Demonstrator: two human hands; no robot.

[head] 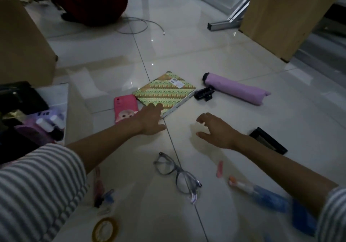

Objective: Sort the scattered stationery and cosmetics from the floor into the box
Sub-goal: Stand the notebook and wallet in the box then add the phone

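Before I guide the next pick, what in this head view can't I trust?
- Box contents: dim, cut off by the left edge.
- Blue items at lower right: blurred, partly behind the right forearm.
- Notebook near corner: covered by left hand.
- Pens at lower left: blurred.
- Notebook label print: too small.

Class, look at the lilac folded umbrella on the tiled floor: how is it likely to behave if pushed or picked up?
The umbrella is roughly tube-shaped, so a sideways push would probably roll it. The floor looks glossy, so it may also slide. Its fabric looks loosely wrapped, so it could feel soft around a stiff core.
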